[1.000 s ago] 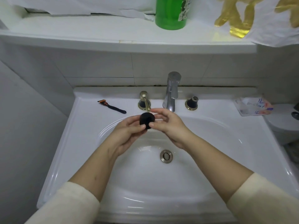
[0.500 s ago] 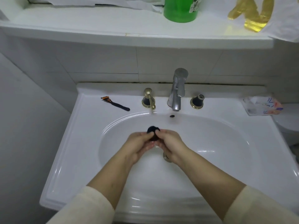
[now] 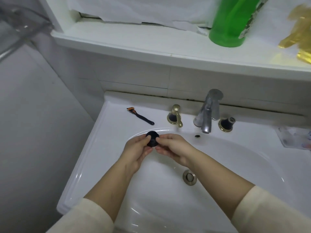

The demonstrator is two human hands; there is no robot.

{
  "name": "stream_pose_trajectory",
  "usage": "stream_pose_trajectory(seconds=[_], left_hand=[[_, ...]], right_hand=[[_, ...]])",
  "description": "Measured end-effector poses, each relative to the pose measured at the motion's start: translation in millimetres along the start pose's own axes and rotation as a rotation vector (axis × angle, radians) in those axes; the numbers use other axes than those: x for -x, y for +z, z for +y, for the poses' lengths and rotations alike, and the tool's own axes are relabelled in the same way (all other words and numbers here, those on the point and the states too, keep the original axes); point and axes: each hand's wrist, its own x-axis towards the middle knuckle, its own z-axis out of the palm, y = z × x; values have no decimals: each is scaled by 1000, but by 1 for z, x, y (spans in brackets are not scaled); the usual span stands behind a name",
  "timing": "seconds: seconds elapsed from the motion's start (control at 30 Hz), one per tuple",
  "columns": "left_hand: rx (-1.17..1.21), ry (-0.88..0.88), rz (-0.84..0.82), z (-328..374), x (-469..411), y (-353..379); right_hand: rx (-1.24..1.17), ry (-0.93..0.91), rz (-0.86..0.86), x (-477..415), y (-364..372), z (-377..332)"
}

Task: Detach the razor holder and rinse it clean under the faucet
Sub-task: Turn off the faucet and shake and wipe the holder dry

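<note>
The razor holder [image 3: 152, 138] is a small round black piece held over the left part of the white sink basin [image 3: 235, 165]. My left hand [image 3: 137, 151] grips it from the left and below. My right hand [image 3: 174, 149] pinches its right side with thumb and fingertips. The chrome faucet [image 3: 207, 111] stands to the right of my hands, and no water runs from it. The razor [image 3: 140, 116], dark blue with an orange head, lies on the sink's rim at the back left.
A brass lever handle [image 3: 176, 115] and a black knob [image 3: 227, 124] flank the faucet. The drain [image 3: 189, 177] sits in the basin. A crumpled wrapper [image 3: 294, 137] lies on the right rim. A green bottle [image 3: 233, 22] stands on the shelf above.
Both hands have moved with the holder from the middle of the basin to its left side, away from the spout. The camera view has shifted left.
</note>
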Motion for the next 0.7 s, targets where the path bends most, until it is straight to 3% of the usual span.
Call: stream_pose_trajectory(seconds=[0.2,0.4,0.7], left_hand=[[-17,90,30,20,10,-9],[-10,216,-113,65,25,-17],[-131,418,-196,132,66,-8]], right_hand=[[15,-37,-29,-2,17,-16],[105,-311,-88,19,39,-51],[498,-652,132,67,71,-114]])
